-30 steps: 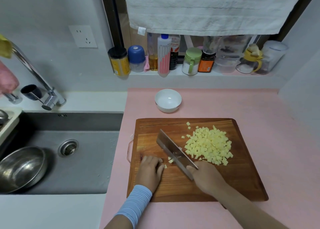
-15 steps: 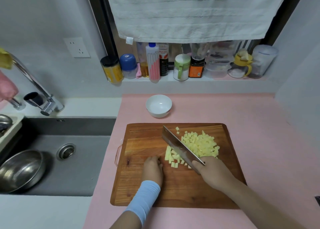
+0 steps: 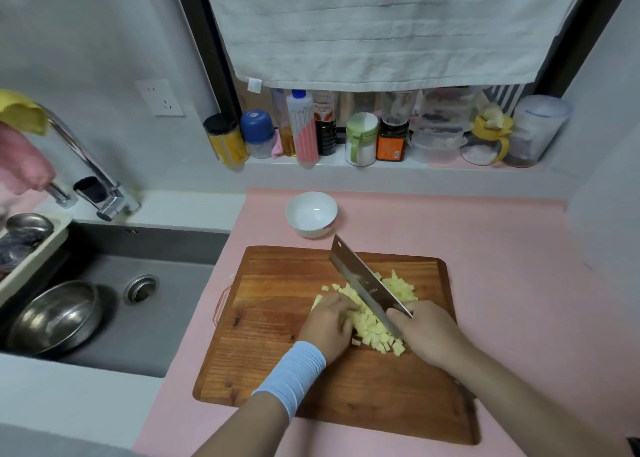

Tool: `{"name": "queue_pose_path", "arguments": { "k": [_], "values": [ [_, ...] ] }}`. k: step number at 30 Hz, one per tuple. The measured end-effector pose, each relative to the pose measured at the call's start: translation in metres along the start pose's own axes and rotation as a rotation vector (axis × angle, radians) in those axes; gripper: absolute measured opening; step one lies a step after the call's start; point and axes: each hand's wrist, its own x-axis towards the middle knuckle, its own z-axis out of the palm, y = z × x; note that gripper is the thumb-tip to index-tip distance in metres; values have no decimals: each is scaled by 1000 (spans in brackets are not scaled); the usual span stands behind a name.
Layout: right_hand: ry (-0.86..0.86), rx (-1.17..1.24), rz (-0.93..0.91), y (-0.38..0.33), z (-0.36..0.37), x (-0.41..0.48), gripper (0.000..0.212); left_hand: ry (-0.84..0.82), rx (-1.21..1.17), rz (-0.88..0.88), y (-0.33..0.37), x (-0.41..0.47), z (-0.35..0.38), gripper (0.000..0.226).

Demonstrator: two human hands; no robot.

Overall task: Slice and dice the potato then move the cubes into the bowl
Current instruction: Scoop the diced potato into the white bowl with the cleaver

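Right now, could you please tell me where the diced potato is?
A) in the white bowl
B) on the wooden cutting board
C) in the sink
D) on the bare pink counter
B: the potato cubes lie heaped on the cutting board, while the white bowl holds none.

Left hand [image 3: 329,325] cupped, right hand [image 3: 427,332] clenched

Pink-covered desk [image 3: 502,283], right of a steel sink [image 3: 166,318]. Two things lie directly on it: a wooden cutting board [image 3: 277,283], flat, at the near middle, its near right corner close to the desk's front edge; and a white bowl [image 3: 311,228], upright, just behind the board's far edge, apart from it. Behind the desk is a white ledge [image 3: 336,161] with a row of jars and bottles [image 3: 302,127] standing on it.
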Motion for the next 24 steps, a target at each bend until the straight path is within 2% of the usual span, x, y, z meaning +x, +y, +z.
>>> {"name": "queue_pose_path", "arguments": {
  "k": [4, 8, 11, 14, 18, 21, 24],
  "values": [
    [-10, -20, -40, -4, -7, 12, 38, 179, -25, -59, -17, 25, -24, 24],
    [30, -119, -85, -15, -10, 26, 44, 227, 17, -151, -39, 68, -60, 23],
    [24, -104, -87, -28, -11, 40, 47, 181, 108, -145, -56, 99, -80, 28],
    [7, 22, -32, -39, -11, 54, 43, 80, 216, -155, -68, 123, -90, 38],
    [12, 49, 3, -43, -11, 63, 43, -59, 317, -168, -84, 157, -90, 39],
    [15, 48, 22, -43, -9, 62, 42, -56, 355, -187, -86, 175, -87, 34],
    [27, 65, 33, -42, -7, 59, 46, -42, 424, -119, -90, 181, -87, 35]
  ]
}}
